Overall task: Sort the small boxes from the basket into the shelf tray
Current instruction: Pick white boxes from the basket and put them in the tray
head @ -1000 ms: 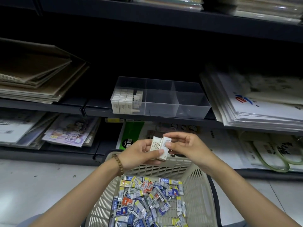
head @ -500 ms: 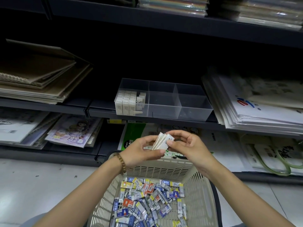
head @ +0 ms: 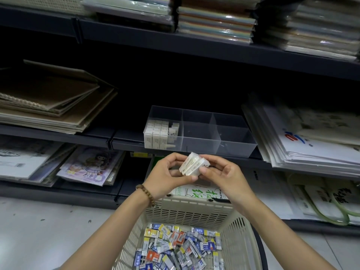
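tray (head: 235, 151) middle and right compartments free, white boxes (head: 157, 133) filling left

A stationery shop aisle.
Dark shelves (head: 194, 45) stacked with wrapped paper packs (head: 216, 18); sketchbooks (head: 50, 106) far left; shopping basket (head: 187, 211) near.

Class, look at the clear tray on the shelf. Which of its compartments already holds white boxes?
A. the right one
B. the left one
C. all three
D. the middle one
B: in the clear tray, the white boxes are stacked only in the left compartment; the middle and right ones look empty.
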